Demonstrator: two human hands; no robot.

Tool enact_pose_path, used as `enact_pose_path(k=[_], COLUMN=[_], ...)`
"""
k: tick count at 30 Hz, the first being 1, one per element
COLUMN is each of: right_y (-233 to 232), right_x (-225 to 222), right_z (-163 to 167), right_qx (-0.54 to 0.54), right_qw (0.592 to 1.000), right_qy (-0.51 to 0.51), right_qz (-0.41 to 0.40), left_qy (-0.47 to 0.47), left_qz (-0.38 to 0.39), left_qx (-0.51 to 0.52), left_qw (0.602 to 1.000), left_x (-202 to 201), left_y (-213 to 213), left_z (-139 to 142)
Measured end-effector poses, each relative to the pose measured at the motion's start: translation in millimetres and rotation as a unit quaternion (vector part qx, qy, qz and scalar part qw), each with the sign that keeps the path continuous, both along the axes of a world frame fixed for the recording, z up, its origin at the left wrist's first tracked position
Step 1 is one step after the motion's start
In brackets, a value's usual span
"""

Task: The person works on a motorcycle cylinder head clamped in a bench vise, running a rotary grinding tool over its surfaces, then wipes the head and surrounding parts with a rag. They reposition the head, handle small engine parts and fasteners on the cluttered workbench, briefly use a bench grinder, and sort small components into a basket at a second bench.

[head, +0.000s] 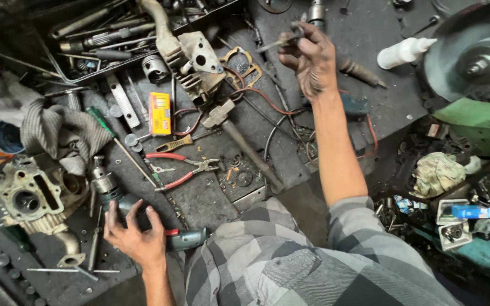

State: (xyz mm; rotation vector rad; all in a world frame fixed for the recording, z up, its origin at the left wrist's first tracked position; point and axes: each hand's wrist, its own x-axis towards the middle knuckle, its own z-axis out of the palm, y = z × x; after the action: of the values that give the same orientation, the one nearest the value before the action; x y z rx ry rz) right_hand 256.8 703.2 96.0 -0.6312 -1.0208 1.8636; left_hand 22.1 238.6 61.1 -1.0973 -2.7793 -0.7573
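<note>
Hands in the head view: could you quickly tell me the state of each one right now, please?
Left hand: fingers spread open, resting on the power drill, not gripping it.
Right hand: closed, holding a thin metal tool above the floor.

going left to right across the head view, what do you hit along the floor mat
engine casing → left hand on the drill → yellow box → red-handled pliers → hammer → right hand holding a small tool → white bottle → grinder disc
</note>
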Motion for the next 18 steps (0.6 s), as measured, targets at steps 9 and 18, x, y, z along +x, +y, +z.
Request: enact_pose_path(k=[9,18], right_y=[-19.1,-27.0], right_x=[5.6,11.6], right_z=[-1.7,-2.7], right_qx=[-0.033,-0.087], right_qw=[0.998,0.989], right_qy=[0.051,0.123], right_qz=[0.022,0.013], left_qy=[-0.001,-0.001], left_qz=[0.001,0.000], left_qx=[0.000,-0.005], left_qw=[1.000,1.000], left_x=[-0.5,-0.4], left_y=[0.1,-0.1], left_z=[-0.2,-0.6])
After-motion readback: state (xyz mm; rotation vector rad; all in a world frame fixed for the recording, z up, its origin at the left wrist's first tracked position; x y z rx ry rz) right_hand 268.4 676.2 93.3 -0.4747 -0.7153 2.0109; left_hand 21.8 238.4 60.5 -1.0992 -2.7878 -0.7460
